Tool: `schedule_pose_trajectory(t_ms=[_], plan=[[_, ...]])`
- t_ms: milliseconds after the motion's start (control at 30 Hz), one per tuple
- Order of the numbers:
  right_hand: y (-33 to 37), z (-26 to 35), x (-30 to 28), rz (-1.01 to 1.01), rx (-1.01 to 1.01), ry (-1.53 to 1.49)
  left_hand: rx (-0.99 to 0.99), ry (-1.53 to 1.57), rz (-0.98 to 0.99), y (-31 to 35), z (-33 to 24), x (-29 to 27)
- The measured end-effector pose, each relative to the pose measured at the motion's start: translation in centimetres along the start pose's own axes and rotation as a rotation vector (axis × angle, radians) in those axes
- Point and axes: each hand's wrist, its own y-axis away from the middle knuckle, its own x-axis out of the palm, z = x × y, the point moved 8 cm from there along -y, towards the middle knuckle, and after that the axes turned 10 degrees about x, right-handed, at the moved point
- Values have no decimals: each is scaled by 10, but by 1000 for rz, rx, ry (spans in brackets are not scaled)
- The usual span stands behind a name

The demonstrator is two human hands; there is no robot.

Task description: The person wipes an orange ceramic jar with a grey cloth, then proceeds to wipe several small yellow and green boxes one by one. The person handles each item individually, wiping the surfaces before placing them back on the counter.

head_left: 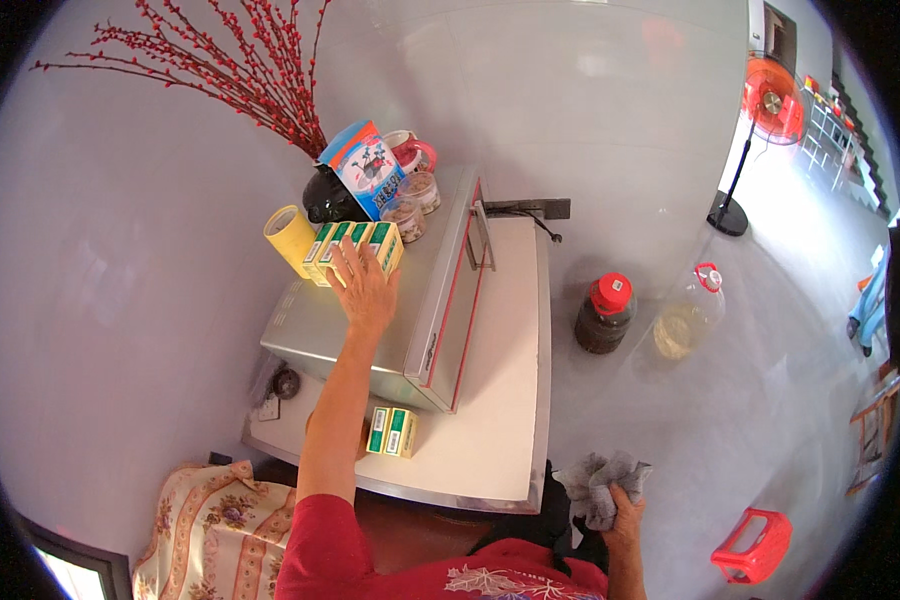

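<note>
My left hand (363, 292) reaches over a silver box-shaped appliance (370, 335). Its fingers are spread against a row of several small yellow-and-green boxes (388, 240) on top. Beside that row stands a yellow cylinder (289, 240). Two more boxes of the same kind (392, 432) sit on the white tabletop (490, 400) near my left forearm. Low on the right, my right hand (625, 518) is closed around a crumpled grey cloth (600, 485), off the table's edge.
Behind the boxes are a blue carton (365, 170), two clear tubs (404, 218), a red-and-white mug (410, 152) and a black vase (328, 197) with red-berried branches. On the floor stand a red-lidded jar (605, 318), a plastic jug (685, 320), a red stool (755, 545) and a fan (773, 103).
</note>
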Motion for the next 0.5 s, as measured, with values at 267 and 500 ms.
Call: schedule_pose_trajectory(t_ms=[267, 500], plan=[[0, -5, 3, 21, 84, 43, 86, -47, -71, 4, -10, 9], [1, -3, -8, -3, 64, 15, 63, 357, -254, 30, -12, -17]])
